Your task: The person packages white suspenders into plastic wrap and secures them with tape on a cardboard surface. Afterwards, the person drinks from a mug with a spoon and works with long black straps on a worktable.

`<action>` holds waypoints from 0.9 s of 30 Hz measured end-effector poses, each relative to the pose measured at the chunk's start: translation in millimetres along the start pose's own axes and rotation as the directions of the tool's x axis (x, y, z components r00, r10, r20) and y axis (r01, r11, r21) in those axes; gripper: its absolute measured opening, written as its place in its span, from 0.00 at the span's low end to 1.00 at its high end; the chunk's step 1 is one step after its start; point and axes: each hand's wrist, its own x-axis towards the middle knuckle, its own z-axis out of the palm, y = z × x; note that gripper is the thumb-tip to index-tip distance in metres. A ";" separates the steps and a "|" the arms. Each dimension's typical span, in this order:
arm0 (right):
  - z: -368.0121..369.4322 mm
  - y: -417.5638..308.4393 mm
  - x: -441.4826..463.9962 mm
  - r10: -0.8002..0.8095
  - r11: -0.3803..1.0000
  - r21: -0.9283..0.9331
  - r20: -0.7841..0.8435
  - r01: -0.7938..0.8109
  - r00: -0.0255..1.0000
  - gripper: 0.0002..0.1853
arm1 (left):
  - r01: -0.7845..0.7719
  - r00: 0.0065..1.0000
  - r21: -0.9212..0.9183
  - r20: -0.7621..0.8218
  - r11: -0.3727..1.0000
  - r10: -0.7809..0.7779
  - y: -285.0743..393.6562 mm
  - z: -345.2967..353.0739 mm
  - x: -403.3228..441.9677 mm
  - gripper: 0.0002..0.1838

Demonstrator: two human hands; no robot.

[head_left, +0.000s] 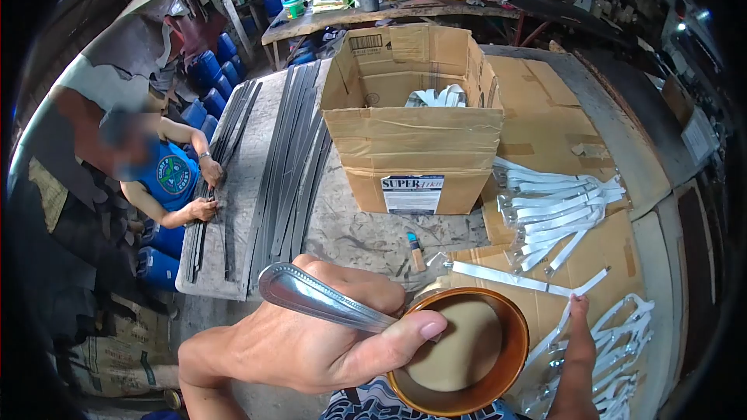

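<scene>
Close to the camera, my left hand point(327, 334) is closed around the rim of a brown cup point(517, 342), its thumb over the edge. Inside is milky tan drink point(459, 350). A metal spoon point(311, 292) lies across the hand, handle outward; its bowl end is hidden. At the right, my right hand point(578, 305) grips a white strap point(506, 276) near where it forks, above a cardboard sheet. Bundles of white straps lie beyond this hand point(556, 206) and beside it point(622, 350).
A large open cardboard box point(412, 140) with white straps inside stands mid-table. Long dark strips point(284, 171) lie to its left. A blue-tipped tool point(415, 253) rests before the box. A co-worker point(167, 171) handles strips at left. A cluttered table point(397, 12) stands behind.
</scene>
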 end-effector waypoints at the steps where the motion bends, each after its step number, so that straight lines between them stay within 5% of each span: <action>1: 2.9 3.8 0.8 -0.011 1.000 -0.002 -0.014 0.011 1.000 0.19 | 0.005 1.000 -0.015 -0.022 1.000 -0.005 0.6 0.8 0.9 0.24; 13: 1.8 -10.1 -7.9 0.061 0.998 -0.030 -0.028 -0.062 0.998 0.18 | 0.122 0.975 0.019 0.187 0.992 -0.123 4.6 -9.3 6.8 0.23; 16: 0.1 -14.5 -8.0 0.083 0.995 -0.046 -0.014 -0.084 0.996 0.17 | 0.002 1.000 -0.027 0.002 1.000 -0.002 0.1 -0.8 3.9 0.27; 19: -9.5 -30.2 -12.1 0.122 0.993 -0.010 0.029 -0.121 0.992 0.16 | 0.038 0.993 0.002 0.114 0.999 -0.038 7.0 -9.9 7.2 0.26; 21: -11.8 -35.5 -15.2 0.126 0.992 0.007 0.038 -0.126 0.991 0.16 | -0.164 0.982 0.046 0.100 0.985 0.159 0.5 -9.4 5.0 0.25; 23: -13.0 -36.2 -16.1 0.101 0.995 0.001 0.016 -0.101 0.995 0.16 | -0.196 0.978 0.064 0.081 0.979 0.190 0.8 -10.1 3.6 0.26; 27: -14.1 -35.5 -15.6 0.081 0.992 -0.094 -0.004 -0.081 0.997 0.17 | 0.034 0.999 0.037 0.020 0.999 -0.034 25.2 -11.5 3.3 0.35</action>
